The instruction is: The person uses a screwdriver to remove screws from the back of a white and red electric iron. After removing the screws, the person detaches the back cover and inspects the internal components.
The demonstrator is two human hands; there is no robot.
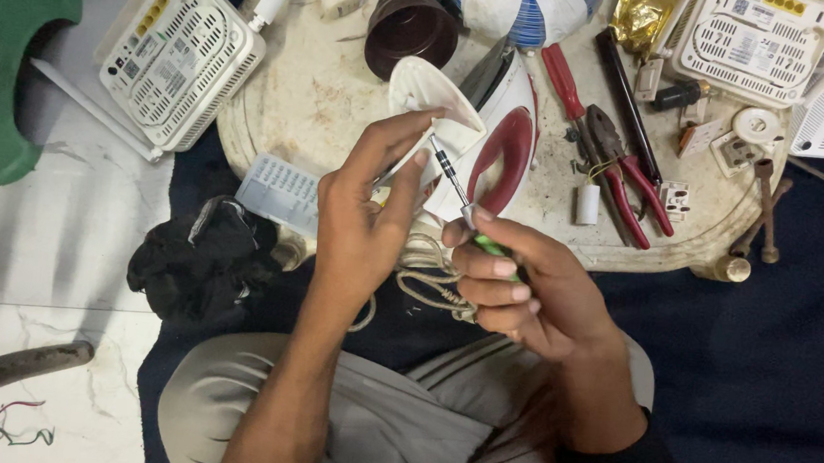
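White and dark-red plastic, the body of an electric clothes iron (498,135) lies tipped on its side at the near edge of a round, stained cream table (304,105), so its underside parts face the person. The left hand (359,222) is closed around the iron's white rear cover (432,106), thumb and fingers pinching it to hold it steady against the push of the tool. The right hand (516,284) grips the green handle of a slim screwdriver (451,176), its metal shaft angled up and left so the tip meets the cover. A braided beige cord (423,276) loops down between the hands toward the lap. To the right, red-handled pliers (627,175) and a red screwdriver (563,82) lie within easy reach; a white vented router (176,56) sits far left.
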